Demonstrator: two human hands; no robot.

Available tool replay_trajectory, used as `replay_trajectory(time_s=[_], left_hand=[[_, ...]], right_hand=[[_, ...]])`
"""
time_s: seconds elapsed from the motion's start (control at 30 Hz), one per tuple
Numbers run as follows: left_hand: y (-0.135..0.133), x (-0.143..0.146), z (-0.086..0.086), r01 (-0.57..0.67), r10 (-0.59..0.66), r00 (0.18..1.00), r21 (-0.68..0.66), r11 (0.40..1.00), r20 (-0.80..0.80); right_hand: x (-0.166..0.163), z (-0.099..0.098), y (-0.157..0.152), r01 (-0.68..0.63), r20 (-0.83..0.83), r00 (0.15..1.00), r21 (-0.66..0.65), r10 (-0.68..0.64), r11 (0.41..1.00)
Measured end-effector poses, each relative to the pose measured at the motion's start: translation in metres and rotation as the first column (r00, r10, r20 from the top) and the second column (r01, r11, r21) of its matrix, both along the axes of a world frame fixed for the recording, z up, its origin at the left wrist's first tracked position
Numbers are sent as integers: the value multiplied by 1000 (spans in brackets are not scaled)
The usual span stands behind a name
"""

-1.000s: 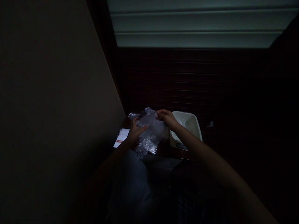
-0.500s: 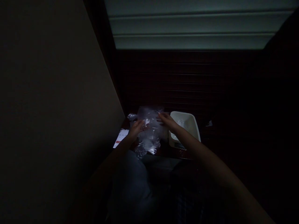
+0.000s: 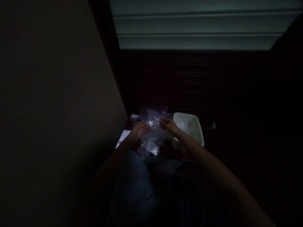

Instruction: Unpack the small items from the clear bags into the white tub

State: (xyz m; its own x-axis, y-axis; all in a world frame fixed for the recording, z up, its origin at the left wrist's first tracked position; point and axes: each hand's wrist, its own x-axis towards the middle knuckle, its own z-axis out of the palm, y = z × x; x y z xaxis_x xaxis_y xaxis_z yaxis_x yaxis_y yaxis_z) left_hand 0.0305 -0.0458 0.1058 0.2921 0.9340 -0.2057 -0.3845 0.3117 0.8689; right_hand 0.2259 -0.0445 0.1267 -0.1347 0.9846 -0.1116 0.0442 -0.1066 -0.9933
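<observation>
The scene is very dark. A clear, crinkled plastic bag [image 3: 151, 132] lies on a dark table in front of me. My left hand [image 3: 139, 130] rests on its left side with the fingers curled into the film. My right hand [image 3: 167, 124] pinches the bag's upper right edge. A second flat piece of clear plastic [image 3: 152, 112] shows just behind the hands.
A white square tub [image 3: 197, 127] stands right of the bag, close to my right wrist. A white card with a red mark [image 3: 122, 139] lies at the left by the beige wall [image 3: 59, 94]. Dark slatted panelling [image 3: 189, 82] rises behind.
The bag, held up in a bunch a second ago, has come down flatter on the table. Both hands have drawn closer together over it.
</observation>
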Motion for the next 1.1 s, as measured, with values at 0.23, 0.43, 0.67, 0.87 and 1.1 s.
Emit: replay_trajectory(time_s=[0.23,0.43,0.67,0.87,1.1], left_hand=[[0,-4,-12,25,9,982,179,984,-187],[5,-9,-13,-24,69,971,197,980,-228],[5,-15,-11,-1,57,961,201,980,-272],[6,-19,-7,12,53,944,193,981,-325],[5,-24,-6,50,-2,973,204,978,-231]], right_hand=[[9,-2,-4,-73,-8,997,-2,73,997],[13,-11,-3,-80,-3,997,-58,80,995],[16,-10,0,-35,13,999,86,34,996],[20,0,-5,-34,29,999,66,33,997],[23,4,-5,-99,-35,994,94,103,991]])
